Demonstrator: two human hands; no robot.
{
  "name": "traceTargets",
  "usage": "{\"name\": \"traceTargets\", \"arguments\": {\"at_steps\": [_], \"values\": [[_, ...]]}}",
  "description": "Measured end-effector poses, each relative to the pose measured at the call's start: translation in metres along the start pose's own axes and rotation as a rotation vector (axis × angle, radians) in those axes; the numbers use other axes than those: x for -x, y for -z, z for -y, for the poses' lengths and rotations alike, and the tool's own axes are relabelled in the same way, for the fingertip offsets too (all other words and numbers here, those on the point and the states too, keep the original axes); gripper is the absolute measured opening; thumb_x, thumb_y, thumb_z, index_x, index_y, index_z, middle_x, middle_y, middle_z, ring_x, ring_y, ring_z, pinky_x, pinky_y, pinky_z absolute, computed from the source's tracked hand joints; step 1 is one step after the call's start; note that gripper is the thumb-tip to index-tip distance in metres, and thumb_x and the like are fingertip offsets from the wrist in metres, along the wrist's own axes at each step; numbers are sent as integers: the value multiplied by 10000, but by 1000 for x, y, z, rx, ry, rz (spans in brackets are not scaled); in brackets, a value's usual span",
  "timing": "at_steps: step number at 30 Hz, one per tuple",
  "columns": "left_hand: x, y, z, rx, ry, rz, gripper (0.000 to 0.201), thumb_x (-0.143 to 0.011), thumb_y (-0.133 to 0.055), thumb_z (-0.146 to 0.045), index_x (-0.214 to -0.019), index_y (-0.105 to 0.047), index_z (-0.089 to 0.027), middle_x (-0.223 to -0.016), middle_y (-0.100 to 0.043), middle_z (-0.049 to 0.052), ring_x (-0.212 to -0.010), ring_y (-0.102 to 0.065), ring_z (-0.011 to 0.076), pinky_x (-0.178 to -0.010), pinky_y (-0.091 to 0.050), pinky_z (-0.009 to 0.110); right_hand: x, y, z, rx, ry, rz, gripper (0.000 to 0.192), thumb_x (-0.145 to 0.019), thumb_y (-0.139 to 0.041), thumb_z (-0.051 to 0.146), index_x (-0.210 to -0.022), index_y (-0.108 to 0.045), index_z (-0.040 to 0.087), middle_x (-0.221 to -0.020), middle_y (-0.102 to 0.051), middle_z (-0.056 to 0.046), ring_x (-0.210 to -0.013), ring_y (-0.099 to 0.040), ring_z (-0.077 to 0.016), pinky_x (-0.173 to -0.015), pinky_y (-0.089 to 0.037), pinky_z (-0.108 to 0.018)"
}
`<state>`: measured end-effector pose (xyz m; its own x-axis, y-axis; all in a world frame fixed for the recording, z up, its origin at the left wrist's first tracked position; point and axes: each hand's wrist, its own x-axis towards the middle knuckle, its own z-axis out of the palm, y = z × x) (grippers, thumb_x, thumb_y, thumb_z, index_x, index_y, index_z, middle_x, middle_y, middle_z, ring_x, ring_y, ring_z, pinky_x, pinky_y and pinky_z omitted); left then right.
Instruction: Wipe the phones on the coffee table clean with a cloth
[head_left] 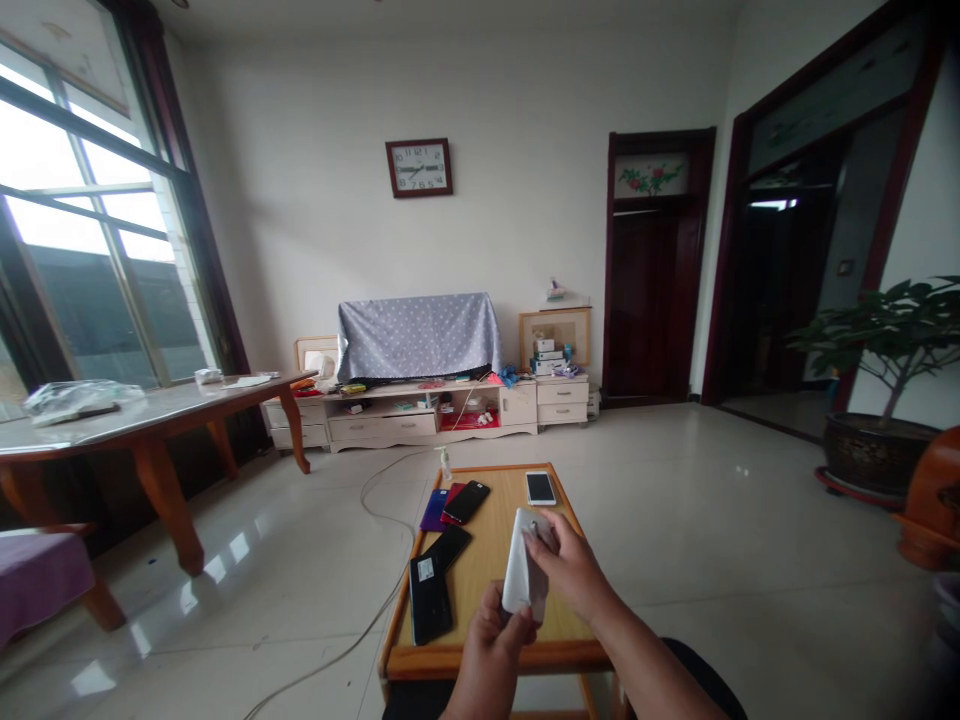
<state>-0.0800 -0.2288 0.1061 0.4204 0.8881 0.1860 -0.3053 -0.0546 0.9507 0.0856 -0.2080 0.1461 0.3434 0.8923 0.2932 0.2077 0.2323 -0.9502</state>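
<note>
Above the near part of a small wooden table (487,640), both hands are closed on a white smartphone (517,570), held tilted. My left hand (499,630) grips its lower end, thumb on top. My right hand (562,560) holds the upper right side, its thumb pressed on a pale greyish surface; whether that is a tissue or part of the phone I cannot tell. Another white phone (540,488) with a dark screen lies beyond. To the left lie a blue-purple phone (433,512), a partly covered red phone (453,492) and several black phones (431,605), one bearing a white label.
A clear pump bottle (445,462) shows at the table's far left corner. A cable (394,590) runs along the tiled floor to the left. Farther off are a larger table (187,410), a white cabinet (382,428) with a cloth-covered object, and a potted plant (870,450).
</note>
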Motion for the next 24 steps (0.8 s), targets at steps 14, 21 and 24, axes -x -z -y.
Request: {"name": "traceTargets", "arguments": {"at_steps": [14, 21, 24], "values": [[3, 8, 0, 98, 86, -9, 305, -889, -712, -440, -1029, -608, -190, -854, -642, 15, -809, -560, 135, -771, -448, 285, -12, 13, 0, 85, 72, 98, 510, -874, -633, 628, -1230, -674, 265, -1087, -760, -48, -1016, -695, -261, -867, -528, -342], [5, 11, 2, 182, 143, 4, 294, -876, -735, -412, -1021, -606, -192, -857, -651, 15, -810, -571, 130, -781, -448, 280, -15, 18, -9, 63, 23, 96, 524, -849, -646, 662, -1145, -720, 237, -1019, -769, -63, -966, -702, -275, -844, -536, -366], [6, 10, -3, 213, 159, 4, 272, -873, -741, -404, -992, -610, -197, -847, -661, 15, -812, -577, 129, -784, -447, 275, -19, 23, -1, 58, 13, 79, 533, -879, -580, 698, -1065, -746, 227, -944, -770, -55, -916, -698, -275, -822, -534, -369]]}}
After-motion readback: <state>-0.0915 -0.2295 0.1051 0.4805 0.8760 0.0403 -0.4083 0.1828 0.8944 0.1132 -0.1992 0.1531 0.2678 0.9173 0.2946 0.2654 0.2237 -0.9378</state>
